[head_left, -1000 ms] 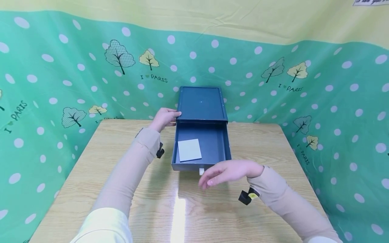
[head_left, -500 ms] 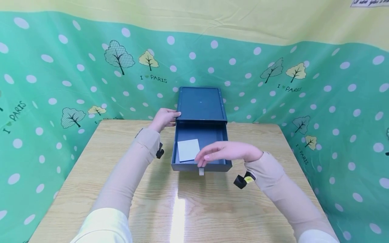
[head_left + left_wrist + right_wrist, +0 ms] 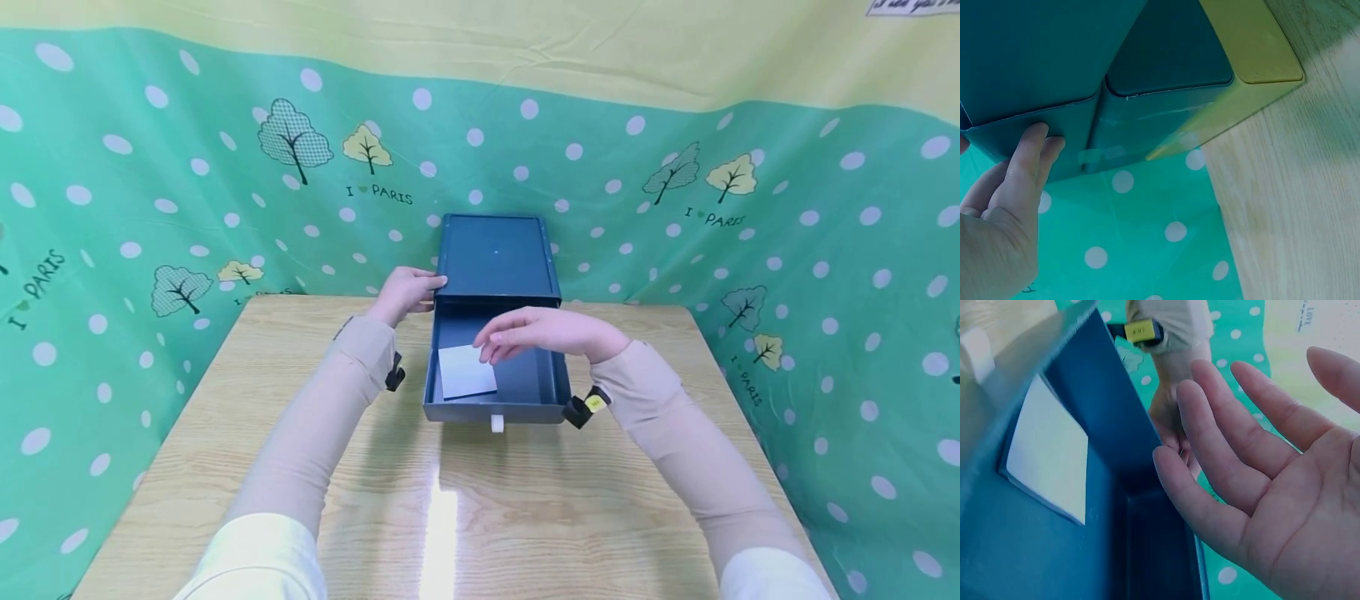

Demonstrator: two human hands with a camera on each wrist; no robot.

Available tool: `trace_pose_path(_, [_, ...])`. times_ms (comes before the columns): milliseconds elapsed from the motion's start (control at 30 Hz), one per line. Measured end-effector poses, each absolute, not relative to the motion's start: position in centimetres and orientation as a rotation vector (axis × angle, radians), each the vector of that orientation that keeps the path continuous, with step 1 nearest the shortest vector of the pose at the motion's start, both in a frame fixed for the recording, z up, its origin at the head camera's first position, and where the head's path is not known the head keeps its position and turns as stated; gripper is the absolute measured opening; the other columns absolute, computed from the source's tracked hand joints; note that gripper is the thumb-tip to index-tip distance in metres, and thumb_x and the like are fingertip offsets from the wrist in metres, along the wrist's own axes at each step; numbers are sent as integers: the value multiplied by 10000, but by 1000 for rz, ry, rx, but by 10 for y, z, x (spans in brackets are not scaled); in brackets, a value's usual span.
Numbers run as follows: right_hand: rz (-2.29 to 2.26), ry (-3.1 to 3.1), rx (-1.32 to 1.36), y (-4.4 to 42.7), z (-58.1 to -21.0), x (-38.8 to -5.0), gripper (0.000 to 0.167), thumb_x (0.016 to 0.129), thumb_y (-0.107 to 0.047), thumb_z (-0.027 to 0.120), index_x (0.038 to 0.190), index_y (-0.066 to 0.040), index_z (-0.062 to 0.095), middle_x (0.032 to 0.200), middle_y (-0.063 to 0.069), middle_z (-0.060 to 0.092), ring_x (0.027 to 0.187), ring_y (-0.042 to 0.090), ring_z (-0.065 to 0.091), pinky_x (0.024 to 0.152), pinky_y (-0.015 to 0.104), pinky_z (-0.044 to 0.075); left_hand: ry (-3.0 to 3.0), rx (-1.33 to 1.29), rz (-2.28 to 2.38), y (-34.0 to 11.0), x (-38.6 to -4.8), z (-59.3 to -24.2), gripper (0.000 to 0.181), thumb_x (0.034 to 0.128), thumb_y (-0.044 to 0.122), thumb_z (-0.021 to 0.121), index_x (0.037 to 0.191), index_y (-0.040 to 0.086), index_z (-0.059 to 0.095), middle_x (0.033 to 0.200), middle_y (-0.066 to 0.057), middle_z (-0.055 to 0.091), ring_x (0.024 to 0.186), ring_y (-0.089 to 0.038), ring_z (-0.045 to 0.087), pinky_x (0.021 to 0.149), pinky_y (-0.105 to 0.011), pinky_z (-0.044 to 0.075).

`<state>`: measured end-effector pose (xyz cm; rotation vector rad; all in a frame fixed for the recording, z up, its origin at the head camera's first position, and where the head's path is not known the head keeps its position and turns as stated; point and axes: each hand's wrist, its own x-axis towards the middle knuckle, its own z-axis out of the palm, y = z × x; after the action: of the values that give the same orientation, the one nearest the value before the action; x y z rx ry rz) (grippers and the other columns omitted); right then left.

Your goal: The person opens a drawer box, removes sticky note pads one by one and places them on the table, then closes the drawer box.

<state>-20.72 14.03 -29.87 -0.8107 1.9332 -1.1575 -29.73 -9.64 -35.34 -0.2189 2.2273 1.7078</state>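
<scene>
The right hand [image 3: 551, 331], fingers loosely spread, holds nothing above the dark-blue, plastic-looking drawer [image 3: 459, 412]. The left hand [image 3: 405, 293] touches the dark-blue rectangular casing [image 3: 497, 254] at 8 o'clock, fingers extended. A white square pad [image 3: 461, 375], seemingly paper, lies in the drawer, at the right hand's 8 o'clock; judged light, bendable, best gripped by opposite edges.
</scene>
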Motion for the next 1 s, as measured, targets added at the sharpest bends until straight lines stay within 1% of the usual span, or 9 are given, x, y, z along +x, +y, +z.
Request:
trace_pose_path(100, [-1157,1984,-752,138,-299,-214,338,1008,-196,444,1268,-1,535,1222,213,591,1173,350,552,1065,528,407,2229,-220,1706,-96,-298,-353,517,928,226,618,1373,7,471,1361,-156,520,1217,-293,544,968,-366,523])
trace_pose_path(233, [-1132,2076,-707,133,-301,-222,339,985,-238,504,1261,-48,552,1238,178,596,1181,330,548,1073,485,417,2232,-227,1700,-96,-299,-354,520,927,227,619,1374,8,470,1371,-154,513,1214,-290,546,964,-356,526])
trace_pose_path(333, [-1081,2156,-719,129,-305,-227,355,960,-262,548,1258,-70,567,1248,123,599,1150,264,566,1054,424,447,2230,-227,1701,-96,-300,-354,523,929,222,615,1380,7,460,1383,-155,502,1219,-293,543,968,-349,523])
trace_pose_path(467, [-1032,2225,-741,123,-312,-234,380,931,-257,603,1254,-59,576,1216,72,612,1096,185,573,1007,351,483,2233,-226,1701,-97,-299,-354,526,930,224,613,1384,9,456,1387,-157,497,1220,-295,542,973,-348,521])
trace_pose_path(533, [-1024,2232,-750,120,-316,-237,390,920,-228,623,1255,-34,572,1171,74,629,1070,181,584,987,332,499,2234,-223,1697,-97,-298,-353,528,930,225,612,1385,9,454,1390,-159,494,1220,-296,542,971,-347,521])
trace_pose_path(633, [-1015,2240,-766,117,-320,-240,398,908,-196,643,1252,-10,567,1126,85,646,1045,188,602,973,322,513,2226,-224,1701,-96,-297,-352,527,929,219,614,1385,7,455,1391,-162,492,1218,-299,543,969,-348,522])
trace_pose_path(833, [-890,2364,-786,110,-322,-246,402,907,-283,641,1230,-49,602,1135,49,642,1049,176,580,963,330,508,2229,-222,1695,-96,-296,-349,520,927,224,617,1378,11,467,1386,-158,497,1217,-299,541,967,-360,524])
trace_pose_path(1000, [-823,2378,-798,105,-324,-252,405,908,-293,638,1228,-46,605,1117,58,649,1029,178,583,951,323,510,2228,-225,1681,-97,-297,-350,525,929,234,615,1380,13,464,1372,-164,512,1217,-293,542,961,-350,528])
